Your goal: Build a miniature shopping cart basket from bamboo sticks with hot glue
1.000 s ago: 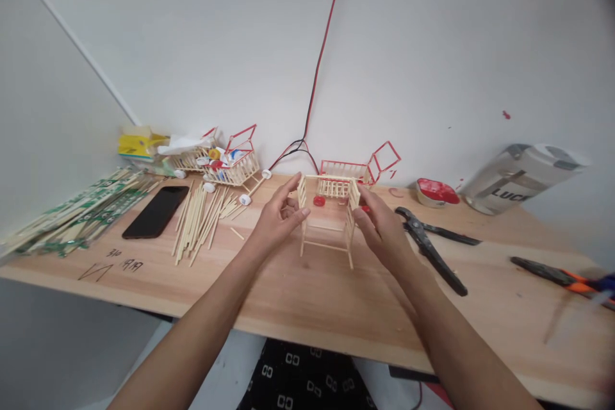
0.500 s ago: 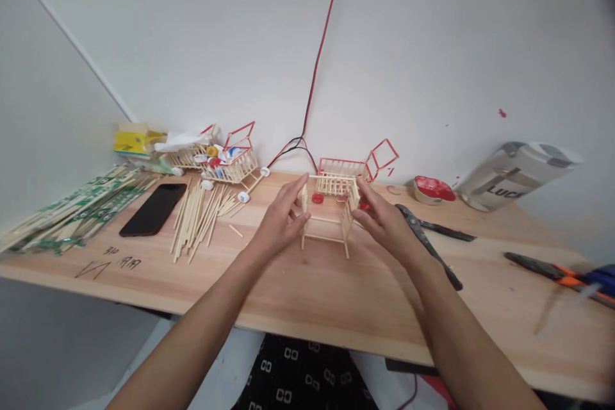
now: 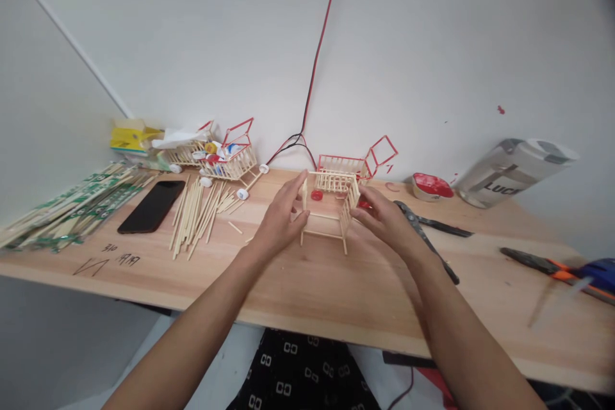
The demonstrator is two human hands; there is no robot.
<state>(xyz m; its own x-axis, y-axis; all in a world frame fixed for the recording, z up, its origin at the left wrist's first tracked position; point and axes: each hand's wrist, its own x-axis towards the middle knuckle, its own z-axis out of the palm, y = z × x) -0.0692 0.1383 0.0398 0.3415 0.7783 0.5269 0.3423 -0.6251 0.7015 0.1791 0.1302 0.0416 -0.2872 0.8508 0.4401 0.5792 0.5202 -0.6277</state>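
Note:
A small cart frame of pale wooden sticks stands on the wooden table, near the middle. My left hand grips its left side with thumb and fingers. My right hand pinches its right side. Behind the frame stands a similar frame with red-painted rails. Two red bottle caps lie on the table inside and beside the frame.
Loose wooden sticks and a black phone lie at the left, with packaged chopsticks beyond. Finished stick carts stand at the back left. Black pliers, a red lid, orange-handled cutters and a grey bottle are right.
The stick frame and both hands have settled slightly lower and farther onto the table; the grip on both sides is unchanged. The view has tilted a little.

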